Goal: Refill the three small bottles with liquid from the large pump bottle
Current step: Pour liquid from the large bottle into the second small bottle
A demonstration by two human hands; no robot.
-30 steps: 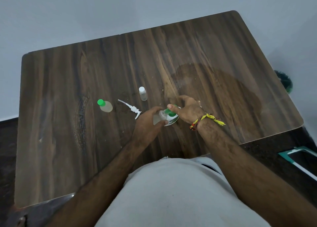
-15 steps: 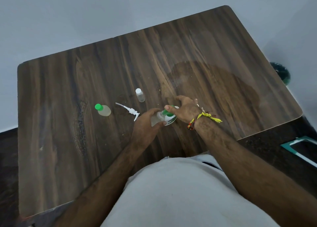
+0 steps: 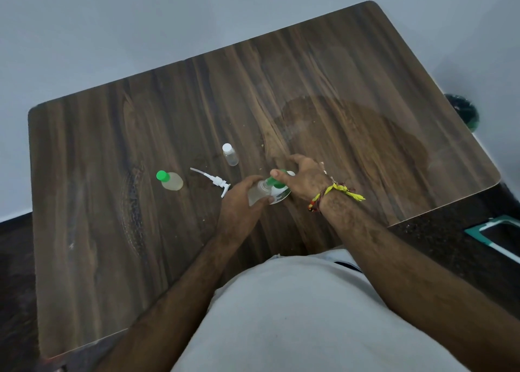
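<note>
**Both hands at the small bottle beside the large one**

The left hand (image 3: pixel 239 202) has its grip wrapped around a small clear bottle (image 3: pixel 260 193), thumb on the near side and fingers curled over the far side. The right hand (image 3: pixel 305 176) pinches that bottle's green cap (image 3: pixel 277 181) between thumb and fingers, at the bottle's mouth. Just behind the two hands stands the large bottle (image 3: pixel 281 195), white with a green label, mostly hidden by them. Its pump head (image 3: pixel 215 180) lies loose on the bench (image 3: pixel 112 202) to the left, tube pointing away. Further left sits a second small bottle (image 3: pixel 170 179), green-capped, holding pale liquid. Beyond the pump stands a third small bottle (image 3: pixel 230 154), clear with a white cap. A yellow and red thread band (image 3: pixel 337 193) circles the right wrist.
</note>
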